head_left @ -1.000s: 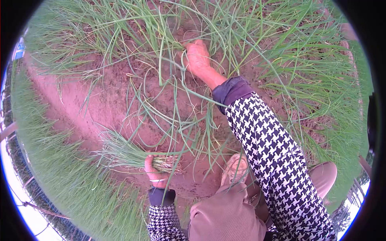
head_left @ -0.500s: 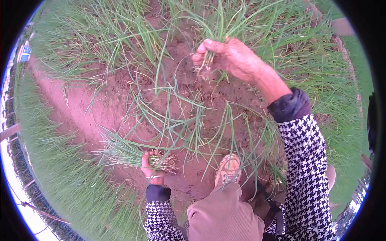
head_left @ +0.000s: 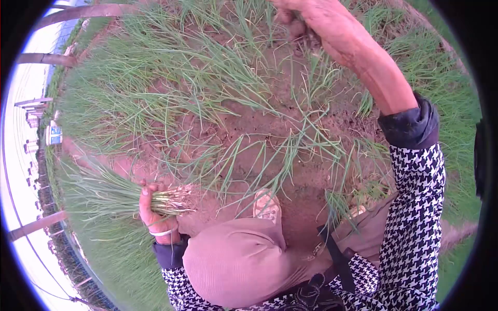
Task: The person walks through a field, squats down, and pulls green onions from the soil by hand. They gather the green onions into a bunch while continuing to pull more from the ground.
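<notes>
At the lower left, my left hand (head_left: 151, 208) is wrapped round a bundle of green onions (head_left: 111, 194), leaves pointing left and whitish roots to the right. A pale band circles that wrist. My right hand (head_left: 303, 20) reaches to the top edge of the view, partly cut off, its fingers curled over dark, root-like or muddy matter (head_left: 309, 41) too unclear to name. Beneath it, loose green stalks (head_left: 290, 150) lie scattered across the brown soil (head_left: 259, 122).
Rows of growing green plants (head_left: 129, 67) spread over the back and both sides. A shoe (head_left: 266, 206) stands on the soil near my body. Curved poles (head_left: 83, 11) and a blue-and-white sign (head_left: 54, 135) are at the left.
The view has shifted. My right hand has moved up to the top edge, and the stalks once seen in it no longer show. My left hand, still round its bundle, appears farther left.
</notes>
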### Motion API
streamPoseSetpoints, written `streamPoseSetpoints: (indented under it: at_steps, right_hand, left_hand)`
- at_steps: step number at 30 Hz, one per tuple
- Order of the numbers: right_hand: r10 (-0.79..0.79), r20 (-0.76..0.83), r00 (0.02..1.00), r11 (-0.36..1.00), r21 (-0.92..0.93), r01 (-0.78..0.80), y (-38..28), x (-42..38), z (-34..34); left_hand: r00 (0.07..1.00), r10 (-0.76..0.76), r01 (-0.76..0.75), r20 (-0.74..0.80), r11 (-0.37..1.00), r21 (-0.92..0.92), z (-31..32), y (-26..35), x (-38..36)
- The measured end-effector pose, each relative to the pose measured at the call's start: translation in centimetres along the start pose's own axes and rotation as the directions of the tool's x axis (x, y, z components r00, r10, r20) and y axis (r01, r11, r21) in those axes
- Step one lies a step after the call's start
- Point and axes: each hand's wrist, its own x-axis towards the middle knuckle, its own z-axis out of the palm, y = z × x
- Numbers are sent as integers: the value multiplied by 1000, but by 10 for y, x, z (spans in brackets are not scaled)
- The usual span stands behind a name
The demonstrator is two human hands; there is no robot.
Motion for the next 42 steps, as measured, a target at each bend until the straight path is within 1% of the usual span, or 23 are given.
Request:
streamPoseSetpoints:
  at_steps: [2,3,4,5,6,7,9,13,18,21,23,25,27,29,30,31,33,34,35,36,37,40,42]
  right_hand:
    - [-153,111,982,987,-38,158,-28,-87,-66]
    - [-49,301,952,992,-95,81,-66,-139,-113]
    - [-157,364,918,981,-51,188,-95,-196,-154]
    - [-317,408,856,928,-56,369,-113,-240,-178]
    - [-354,353,866,928,21,371,-96,-252,-179]
    - [-513,388,766,735,-262,625,-68,-241,-164]
    - [-553,238,798,752,-269,601,-26,-225,-149]
    - [-580,275,766,612,-473,634,-7,-232,-146]
    - [-554,233,799,561,-604,566,-16,-236,-146]
    - [-463,289,838,619,-571,540,29,-168,-88]
    - [-351,345,871,699,-522,489,79,-84,-24]
    - [-200,396,896,816,-439,375,118,-6,40]
    - [-11,433,901,914,-362,185,129,60,98]
    - [141,456,879,964,-265,-17,109,90,131]
    - [183,479,859,971,-225,-82,91,89,144]
    - [8,138,990,954,-299,34,109,68,184]
    - [285,281,916,900,-408,-155,114,69,172]
    - [330,234,915,861,-471,-191,129,84,174]
    - [398,182,899,805,-540,-247,147,105,188]
    - [454,136,881,774,-549,-314,165,130,209]
    - [506,87,858,740,-555,-380,180,159,231]
    - [646,63,761,640,-589,-494,203,236,273]
    - [642,-4,767,615,-595,-517,210,276,297]
  left_hand:
    - [990,46,-59,132,994,93,137,-1,-81]
    - [976,8,-34,217,993,115,212,6,-146]
    - [954,-35,-7,298,990,140,278,12,-206]
    - [959,-66,4,276,976,219,321,14,-243]
    - [951,-148,79,271,965,249,343,-10,-241]
    - [944,-170,102,284,966,238,350,-35,-220]
    - [936,-197,131,293,965,229,349,-68,-190]
    - [826,-289,237,484,957,166,350,-78,-172]
    - [773,-209,153,598,978,144,376,-60,-182]
    - [593,-271,356,759,933,55,308,-90,-71]
    - [817,-229,265,529,964,9,247,-125,21]
    - [966,-180,180,185,984,13,186,-146,126]
    - [852,-267,312,450,950,-27,93,-135,255]
    - [650,-279,428,707,903,-37,34,-69,313]
    - [824,-206,278,527,959,-61,13,-19,310]
    - [893,-114,141,436,990,-28,-10,24,296]
    - [970,-38,50,240,998,-43,-55,43,292]
    - [910,-71,135,408,982,-131,-104,46,319]
    - [983,-39,58,180,993,-101,-143,40,338]
    - [998,1,-4,-57,999,-49,-190,37,366]
    - [986,-25,18,-166,999,-42,-242,32,401]
    - [930,-118,108,-347,993,-47,-397,3,493]
    - [856,-310,325,-413,945,-37,-462,-22,530]
